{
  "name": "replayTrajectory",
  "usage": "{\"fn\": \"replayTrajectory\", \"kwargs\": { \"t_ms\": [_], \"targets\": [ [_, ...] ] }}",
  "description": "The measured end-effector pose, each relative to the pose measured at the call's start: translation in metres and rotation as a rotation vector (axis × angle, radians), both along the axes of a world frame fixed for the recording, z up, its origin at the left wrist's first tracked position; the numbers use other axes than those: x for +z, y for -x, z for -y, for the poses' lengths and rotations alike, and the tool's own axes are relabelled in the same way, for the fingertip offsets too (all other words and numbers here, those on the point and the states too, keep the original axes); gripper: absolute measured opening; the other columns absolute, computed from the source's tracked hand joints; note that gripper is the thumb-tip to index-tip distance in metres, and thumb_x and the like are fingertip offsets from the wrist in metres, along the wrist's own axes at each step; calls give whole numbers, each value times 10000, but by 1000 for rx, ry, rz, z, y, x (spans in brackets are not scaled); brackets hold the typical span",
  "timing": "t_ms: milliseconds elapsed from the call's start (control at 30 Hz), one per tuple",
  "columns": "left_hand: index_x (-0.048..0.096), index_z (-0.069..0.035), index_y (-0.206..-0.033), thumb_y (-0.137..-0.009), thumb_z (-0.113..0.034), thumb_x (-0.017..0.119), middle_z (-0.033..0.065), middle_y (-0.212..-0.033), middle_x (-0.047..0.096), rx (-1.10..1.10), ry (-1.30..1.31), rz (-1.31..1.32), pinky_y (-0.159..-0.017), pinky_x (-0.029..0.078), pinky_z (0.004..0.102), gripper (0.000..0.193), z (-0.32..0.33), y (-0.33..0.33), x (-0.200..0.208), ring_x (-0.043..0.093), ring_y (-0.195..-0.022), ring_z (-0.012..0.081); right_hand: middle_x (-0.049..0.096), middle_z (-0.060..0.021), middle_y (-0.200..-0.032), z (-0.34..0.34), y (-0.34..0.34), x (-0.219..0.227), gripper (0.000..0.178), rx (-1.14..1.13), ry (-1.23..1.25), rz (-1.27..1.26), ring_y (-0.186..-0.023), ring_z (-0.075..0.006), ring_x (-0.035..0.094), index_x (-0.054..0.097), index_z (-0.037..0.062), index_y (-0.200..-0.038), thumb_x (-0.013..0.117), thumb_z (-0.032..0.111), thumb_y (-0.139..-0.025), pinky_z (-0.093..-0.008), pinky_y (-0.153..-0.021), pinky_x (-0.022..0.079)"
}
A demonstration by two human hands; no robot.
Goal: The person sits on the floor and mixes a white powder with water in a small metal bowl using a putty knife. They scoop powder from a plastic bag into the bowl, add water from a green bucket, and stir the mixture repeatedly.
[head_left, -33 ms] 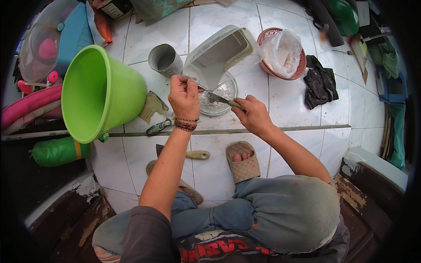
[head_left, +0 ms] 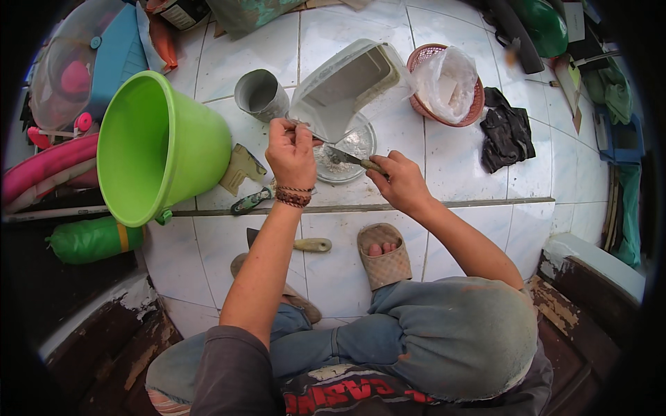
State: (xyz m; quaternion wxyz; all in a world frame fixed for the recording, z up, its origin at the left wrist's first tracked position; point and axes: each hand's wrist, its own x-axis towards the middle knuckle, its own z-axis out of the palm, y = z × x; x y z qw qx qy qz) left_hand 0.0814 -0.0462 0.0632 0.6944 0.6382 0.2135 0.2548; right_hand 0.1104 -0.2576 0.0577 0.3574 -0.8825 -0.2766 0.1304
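My left hand is closed on the near corner of a tilted, translucent plastic tub with grey residue inside. In my right hand is the handle of a putty knife, its metal blade reaching to the tub's lower corner. Below that corner a round clear dish with whitish, crumbly matter lies on the tiles, partly hidden by the tub and hands. A grey-coated cup stands just left of the tub. Near my left wrist lie a scraper with a dark handle and a stained flat piece.
A lime-green bucket stands at left. To the right are a reddish basket holding a plastic bag and a crumpled black bag. Another wooden-handled putty knife lies by my feet, beyond which runs a low tile edge.
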Motion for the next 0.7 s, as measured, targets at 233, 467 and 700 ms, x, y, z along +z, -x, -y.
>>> {"fn": "replayTrajectory", "kwargs": {
  "t_ms": [233, 467, 700],
  "targets": [
    [450, 29, -1039, -992, -70, 527, 143, -950, 629, -56, -52, -55, -698, 637, 352, 134, -10, -3, 0, 675, -810, 187, 587, -162, -830, -1, -13, -1, 270, -105, -12, 56, -691, -354, 622, 672, 37, -1102, 702, 150, -859, -447, -624, 505],
    [491, 33, -978, -972, -74, 562, 97, -844, 630, 28, -8, 28, -623, 614, 297, 129, -6, -8, 6, 651, -713, 124, 574, -163, -829, -3, -13, -3, 262, -113, -24, 174, -676, -357, 622, 657, 48, -1100, 696, 148, -861, -445, -610, 511],
    [490, 31, -981, -969, -74, 565, 96, -834, 623, 34, 8, 34, -624, 618, 300, 130, -8, -12, 8, 647, -714, 124, 569, -154, -836, -3, -7, -2, 270, -53, 8, 151, -665, -355, 615, 645, 64, -1118, 688, 143, -863, -445, -607, 511]
  ]
}}
